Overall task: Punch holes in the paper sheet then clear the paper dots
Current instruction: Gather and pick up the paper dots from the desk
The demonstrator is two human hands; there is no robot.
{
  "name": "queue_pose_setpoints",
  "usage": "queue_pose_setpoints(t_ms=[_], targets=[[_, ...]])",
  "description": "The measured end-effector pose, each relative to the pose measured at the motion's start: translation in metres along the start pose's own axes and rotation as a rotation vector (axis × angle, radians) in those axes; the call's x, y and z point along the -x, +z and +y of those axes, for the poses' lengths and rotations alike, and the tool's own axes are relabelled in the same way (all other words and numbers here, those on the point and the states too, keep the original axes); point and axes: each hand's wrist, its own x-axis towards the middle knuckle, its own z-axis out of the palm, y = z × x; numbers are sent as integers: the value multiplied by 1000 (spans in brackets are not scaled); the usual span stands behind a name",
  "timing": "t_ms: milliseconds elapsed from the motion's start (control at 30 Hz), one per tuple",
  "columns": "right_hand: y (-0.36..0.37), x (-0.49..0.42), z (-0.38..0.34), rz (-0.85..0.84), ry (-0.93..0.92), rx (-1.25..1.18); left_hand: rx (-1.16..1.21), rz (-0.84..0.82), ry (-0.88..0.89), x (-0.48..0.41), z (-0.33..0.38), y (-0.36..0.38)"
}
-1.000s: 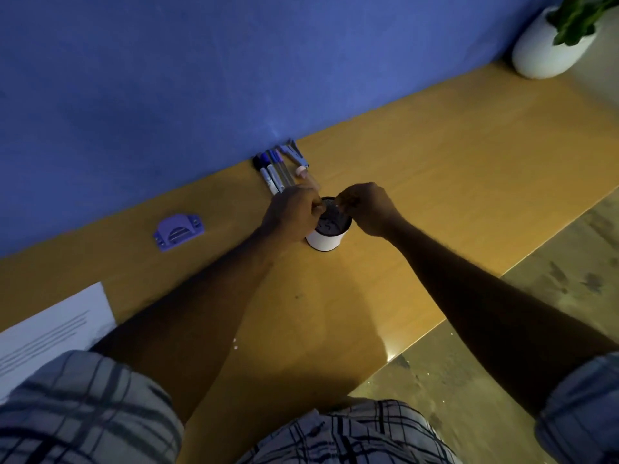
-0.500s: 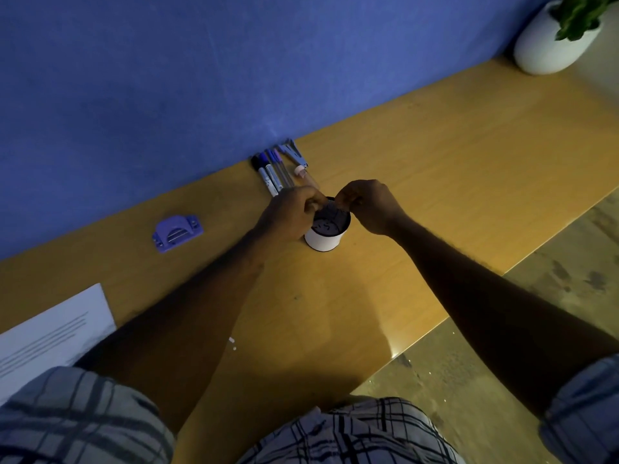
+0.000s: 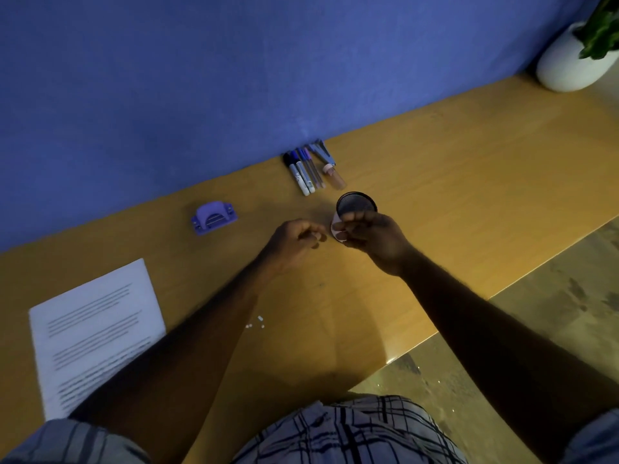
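Left hand [image 3: 294,236] has left the cup [image 3: 355,209], loosely curled; right hand [image 3: 371,234] grips it.

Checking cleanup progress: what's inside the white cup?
The white cup, held tilted by the right hand, shows only a dark interior. Its contents are indistinguishable. Paper dots lie on the desk.

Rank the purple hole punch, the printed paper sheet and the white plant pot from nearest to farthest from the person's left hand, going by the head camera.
From the left hand:
1. Purple hole punch, just to its left, near the wall.
2. Printed paper sheet, farther left, at the desk's near side.
3. White plant pot, far right corner.
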Motion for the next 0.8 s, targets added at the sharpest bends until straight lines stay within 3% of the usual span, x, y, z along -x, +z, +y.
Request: queue_pose_setpoints(t_ms=[133, 400, 533, 600, 700, 800], targets=[[26, 10, 24, -54, 110, -240, 7, 27, -39, 34, -25, -14], [72, 31, 68, -63, 201, -121, -291, 164, -94, 114, -97, -52], [88, 40, 85, -61, 251, -122, -634, 168, -53, 150, -125, -59], [95, 43, 95, -42, 212, 137, -750, 136, -23, 164, -135, -57], [102, 49, 116, -68, -20, 810, -867, 62, 8, 179, -147, -45], [104, 58, 137, -178, -200, 1175, -951, 34, -20, 185, -155, -31]])
